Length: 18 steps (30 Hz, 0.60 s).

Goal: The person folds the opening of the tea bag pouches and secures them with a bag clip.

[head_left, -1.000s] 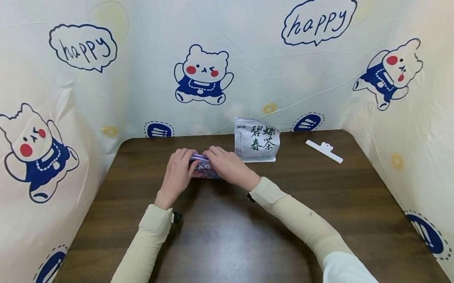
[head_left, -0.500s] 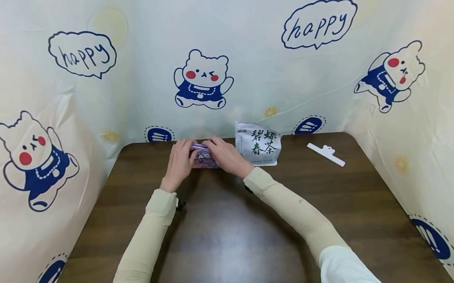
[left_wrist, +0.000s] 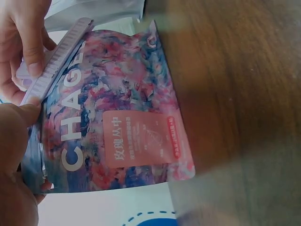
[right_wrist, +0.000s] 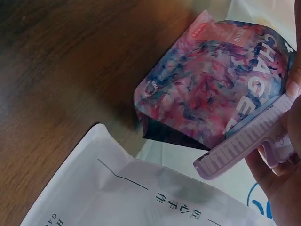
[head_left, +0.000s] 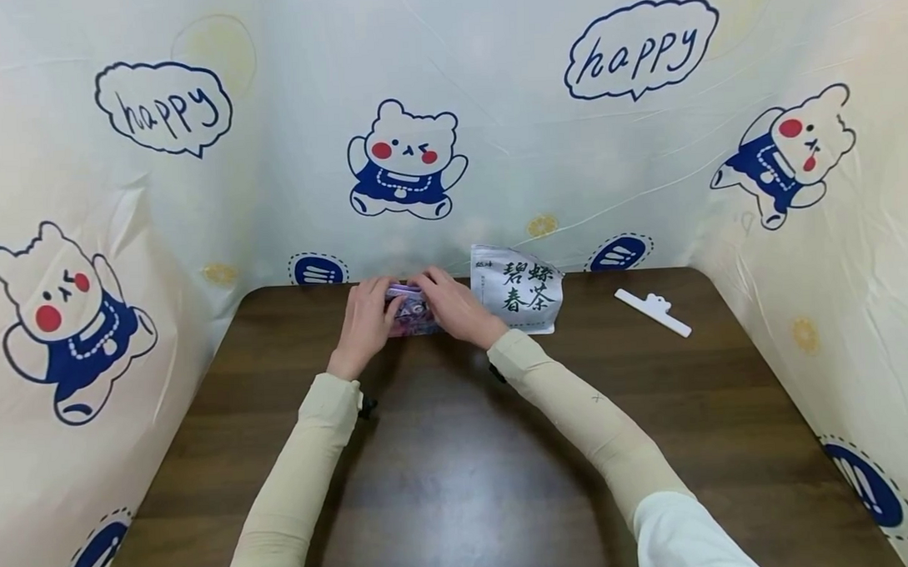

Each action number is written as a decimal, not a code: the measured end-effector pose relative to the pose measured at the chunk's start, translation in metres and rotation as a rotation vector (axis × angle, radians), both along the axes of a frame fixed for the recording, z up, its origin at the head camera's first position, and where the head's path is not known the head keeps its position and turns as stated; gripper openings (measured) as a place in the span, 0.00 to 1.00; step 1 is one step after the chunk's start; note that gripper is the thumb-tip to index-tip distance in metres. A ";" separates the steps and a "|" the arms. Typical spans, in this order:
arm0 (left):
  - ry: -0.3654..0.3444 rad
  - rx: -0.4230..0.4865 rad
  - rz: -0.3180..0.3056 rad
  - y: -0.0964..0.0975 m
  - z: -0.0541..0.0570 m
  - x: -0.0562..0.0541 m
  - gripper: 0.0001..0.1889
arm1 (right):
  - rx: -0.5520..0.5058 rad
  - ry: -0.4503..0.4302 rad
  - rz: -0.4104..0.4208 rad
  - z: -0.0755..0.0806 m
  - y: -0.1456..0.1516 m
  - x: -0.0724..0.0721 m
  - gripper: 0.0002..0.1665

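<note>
A pink and blue patterned pouch [head_left: 413, 318] lettered CHAGE stands near the table's back edge. Along its top lies a lilac bag clip [left_wrist: 61, 56]. My left hand [head_left: 364, 324] grips the pouch's top left end, and its thumb touches the end of the clip in the left wrist view. My right hand [head_left: 458, 308] holds the clip by its lever, seen in the right wrist view at the clip's back [right_wrist: 249, 136]. Whether the clip's jaws are fully closed over the pouch cannot be told.
Just right of my right hand stands a silver-white tea pouch [head_left: 518, 291] with green characters. Farther right, a white bag clip [head_left: 653, 312] lies on the brown wooden table [head_left: 460, 450]. A printed cloth [head_left: 516, 131] hangs right behind the table.
Both hands and the patterned pouch have moved toward the table's back edge, mostly in the first half second. The head view has tilted slightly. The silver-white pouch and white clip stay put.
</note>
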<state>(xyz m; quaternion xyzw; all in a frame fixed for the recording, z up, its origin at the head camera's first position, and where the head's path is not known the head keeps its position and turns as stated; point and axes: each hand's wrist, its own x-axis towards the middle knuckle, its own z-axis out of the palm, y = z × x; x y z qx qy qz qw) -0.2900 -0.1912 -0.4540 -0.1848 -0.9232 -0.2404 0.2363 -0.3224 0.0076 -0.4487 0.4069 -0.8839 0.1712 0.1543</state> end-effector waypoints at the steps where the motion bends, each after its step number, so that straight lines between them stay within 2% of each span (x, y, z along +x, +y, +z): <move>1: -0.005 0.001 -0.002 0.000 0.001 -0.001 0.16 | 0.001 -0.004 -0.001 0.001 0.000 0.000 0.22; 8: -0.044 0.008 -0.008 -0.003 -0.001 -0.005 0.17 | 0.023 -0.039 0.000 0.002 0.001 0.000 0.23; 13: -0.040 -0.002 -0.019 -0.004 -0.003 -0.008 0.17 | 0.010 -0.054 -0.009 -0.002 0.001 -0.002 0.24; 16: -0.035 -0.027 -0.019 -0.005 -0.001 -0.009 0.17 | 0.008 -0.065 -0.009 -0.001 0.002 -0.003 0.25; 18: -0.028 -0.077 -0.009 -0.005 0.002 -0.010 0.18 | 0.011 -0.069 0.000 0.000 0.003 -0.003 0.25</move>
